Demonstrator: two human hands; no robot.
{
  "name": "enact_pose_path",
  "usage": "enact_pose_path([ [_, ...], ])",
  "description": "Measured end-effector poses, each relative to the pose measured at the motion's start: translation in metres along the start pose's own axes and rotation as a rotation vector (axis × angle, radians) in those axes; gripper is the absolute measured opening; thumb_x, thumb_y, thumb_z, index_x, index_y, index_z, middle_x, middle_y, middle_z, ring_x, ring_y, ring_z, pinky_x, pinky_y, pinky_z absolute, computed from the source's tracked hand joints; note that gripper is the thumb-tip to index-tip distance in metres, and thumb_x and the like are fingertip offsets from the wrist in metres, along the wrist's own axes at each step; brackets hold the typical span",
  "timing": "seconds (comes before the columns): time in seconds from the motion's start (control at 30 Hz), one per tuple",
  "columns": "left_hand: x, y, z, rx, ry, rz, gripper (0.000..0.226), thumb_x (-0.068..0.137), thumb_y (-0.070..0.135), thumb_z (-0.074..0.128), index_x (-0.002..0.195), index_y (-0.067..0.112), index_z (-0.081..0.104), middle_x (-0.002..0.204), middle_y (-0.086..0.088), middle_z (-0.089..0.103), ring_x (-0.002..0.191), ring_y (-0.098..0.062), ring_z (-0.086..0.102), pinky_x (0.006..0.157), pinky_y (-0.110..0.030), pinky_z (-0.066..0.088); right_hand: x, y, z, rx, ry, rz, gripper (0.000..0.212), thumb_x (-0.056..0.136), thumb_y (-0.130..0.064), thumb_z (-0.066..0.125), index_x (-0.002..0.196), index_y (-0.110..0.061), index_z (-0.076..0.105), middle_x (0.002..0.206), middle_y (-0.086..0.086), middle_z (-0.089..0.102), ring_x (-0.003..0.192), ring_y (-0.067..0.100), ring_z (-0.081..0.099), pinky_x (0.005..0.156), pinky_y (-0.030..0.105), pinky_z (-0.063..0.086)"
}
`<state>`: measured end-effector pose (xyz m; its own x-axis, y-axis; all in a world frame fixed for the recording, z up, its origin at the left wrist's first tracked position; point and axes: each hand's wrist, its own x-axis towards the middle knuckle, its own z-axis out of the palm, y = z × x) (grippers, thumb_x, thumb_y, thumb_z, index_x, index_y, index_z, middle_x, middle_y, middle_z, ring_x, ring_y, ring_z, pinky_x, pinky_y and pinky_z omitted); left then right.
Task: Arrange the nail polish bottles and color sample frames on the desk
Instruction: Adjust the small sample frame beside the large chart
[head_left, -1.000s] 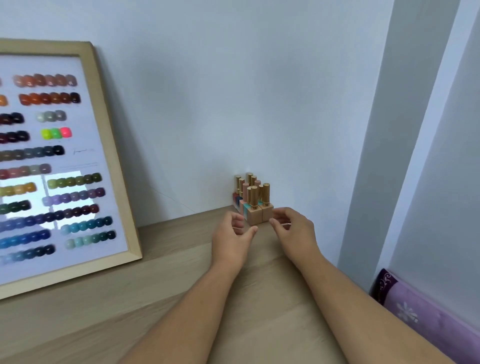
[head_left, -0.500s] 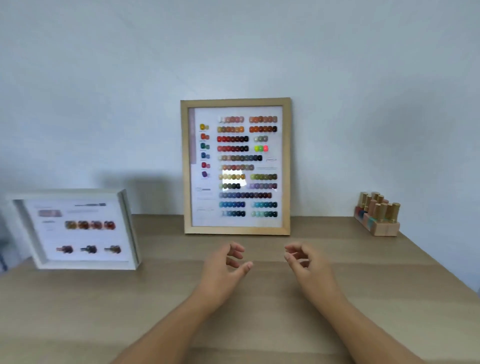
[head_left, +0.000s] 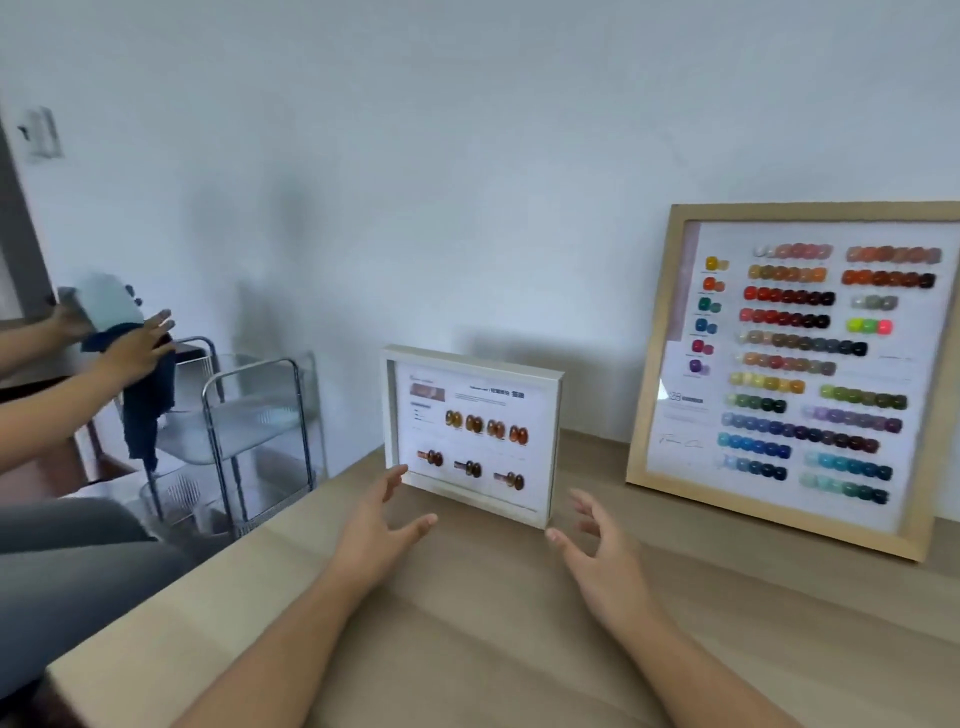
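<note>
A small white color sample frame with brown nail swatches stands upright near the desk's left edge. My left hand is open just in front of its lower left corner, fingertips close to the frame. Spread open, my right hand hovers by the frame's lower right corner. A large wooden color sample frame with rows of many-coloured swatches leans on the wall at the right. The nail polish bottles are out of view.
The wooden desk ends at a left edge. Beyond it stand a metal and glass cart and another person's hands holding a dark cloth and a pale object. A white wall rises behind.
My view has swung left from the nail polish bottles to the white frame. Both hands left the bottles, opened wider and moved up to the white frame's lower corners.
</note>
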<state>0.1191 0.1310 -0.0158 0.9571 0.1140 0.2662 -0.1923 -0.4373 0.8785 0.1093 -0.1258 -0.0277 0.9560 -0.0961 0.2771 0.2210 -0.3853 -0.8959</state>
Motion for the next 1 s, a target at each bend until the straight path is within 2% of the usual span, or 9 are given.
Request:
enact_pose_path([
  [0.1, 0.024, -0.014, -0.016, -0.076, 0.062, -0.023, 0.076, 0.074, 0.023, 0.078, 0.138, 0.028, 0.037, 0.143, 0.003, 0.043, 0.132, -0.008, 0.035, 0.110, -0.035, 0.031, 0.020, -0.003, 0.019, 0.027, 0.011, 0.010, 0.060, 0.080, -0.028, 0.069, 0.132, -0.031, 0.040, 0.124, -0.015, 0.048, 0.113, 0.007, 0.047, 0.093, 0.028, 0.037],
  [0.23, 0.057, -0.025, -0.027, -0.213, 0.109, -0.071, 0.077, 0.074, 0.019, 0.078, 0.136, 0.035, 0.037, 0.135, 0.002, 0.041, 0.129, -0.010, 0.036, 0.101, -0.031, 0.033, 0.039, -0.006, 0.028, -0.002, 0.051, -0.013, 0.056, 0.078, -0.032, 0.071, 0.126, -0.035, 0.043, 0.117, -0.013, 0.055, 0.110, 0.008, 0.051, 0.089, 0.030, 0.041],
  [0.4, 0.091, -0.033, -0.030, -0.291, 0.123, -0.078, 0.065, 0.075, 0.015, 0.076, 0.128, 0.037, 0.044, 0.120, 0.000, 0.052, 0.114, -0.013, 0.050, 0.095, -0.032, 0.039, 0.050, -0.005, 0.029, 0.009, 0.041, 0.002, 0.040, 0.079, -0.036, 0.068, 0.115, -0.034, 0.051, 0.106, -0.012, 0.061, 0.088, 0.000, 0.059, 0.065, 0.019, 0.044],
  [0.47, 0.100, -0.035, -0.028, -0.298, 0.106, -0.069, 0.056, 0.076, 0.013, 0.075, 0.119, 0.039, 0.050, 0.111, 0.002, 0.056, 0.105, -0.011, 0.056, 0.089, -0.031, 0.044, 0.054, -0.005, 0.031, 0.025, 0.029, 0.012, 0.034, 0.081, -0.036, 0.067, 0.112, -0.034, 0.053, 0.103, -0.012, 0.062, 0.083, 0.003, 0.062, 0.061, 0.019, 0.045],
  [0.53, 0.108, -0.038, -0.025, -0.283, 0.105, -0.059, 0.046, 0.078, 0.007, 0.072, 0.108, 0.037, 0.054, 0.104, 0.000, 0.058, 0.099, -0.016, 0.060, 0.084, -0.030, 0.049, 0.056, -0.005, 0.033, 0.039, 0.026, 0.014, 0.032, 0.081, -0.034, 0.066, 0.110, -0.036, 0.053, 0.102, -0.012, 0.062, 0.085, 0.005, 0.062, 0.062, 0.020, 0.045],
  [0.67, 0.121, -0.043, -0.017, -0.204, 0.144, -0.039, 0.034, 0.083, 0.006, 0.064, 0.107, 0.029, 0.054, 0.103, -0.008, 0.063, 0.094, -0.025, 0.062, 0.084, -0.039, 0.052, 0.059, -0.004, 0.035, 0.049, 0.031, 0.000, 0.029, 0.083, -0.030, 0.065, 0.100, -0.046, 0.050, 0.099, -0.015, 0.061, 0.088, 0.001, 0.058, 0.062, 0.018, 0.042],
  [0.83, 0.140, -0.044, 0.001, -0.227, 0.182, -0.006, 0.031, 0.084, 0.010, 0.062, 0.105, 0.031, 0.054, 0.104, -0.005, 0.063, 0.091, -0.025, 0.063, 0.082, -0.050, 0.055, 0.076, 0.001, 0.034, 0.064, 0.161, -0.010, 0.031, 0.086, -0.029, 0.062, 0.113, -0.040, 0.051, 0.096, -0.016, 0.058, 0.085, 0.008, 0.059, 0.064, 0.023, 0.044],
  [0.93, 0.156, -0.041, 0.019, -0.211, 0.245, 0.021, 0.030, 0.086, 0.014, 0.061, 0.106, 0.033, 0.052, 0.103, 0.001, 0.063, 0.094, -0.018, 0.062, 0.070, -0.039, 0.056, 0.097, 0.006, 0.033, 0.077, 0.213, -0.046, 0.032, 0.088, -0.024, 0.059, 0.119, -0.031, 0.055, 0.104, -0.013, 0.061, 0.094, 0.000, 0.055, 0.073, 0.026, 0.046],
  [1.0, 0.170, -0.039, 0.031, -0.193, 0.295, 0.032, 0.030, 0.087, 0.015, 0.059, 0.110, 0.032, 0.050, 0.104, 0.004, 0.062, 0.092, -0.013, 0.061, 0.068, -0.029, 0.049, 0.112, 0.010, 0.034, 0.086, 0.238, -0.067, 0.036, 0.089, -0.021, 0.058, 0.124, -0.027, 0.055, 0.109, -0.008, 0.062, 0.096, -0.003, 0.054, 0.079, 0.027, 0.047],
])
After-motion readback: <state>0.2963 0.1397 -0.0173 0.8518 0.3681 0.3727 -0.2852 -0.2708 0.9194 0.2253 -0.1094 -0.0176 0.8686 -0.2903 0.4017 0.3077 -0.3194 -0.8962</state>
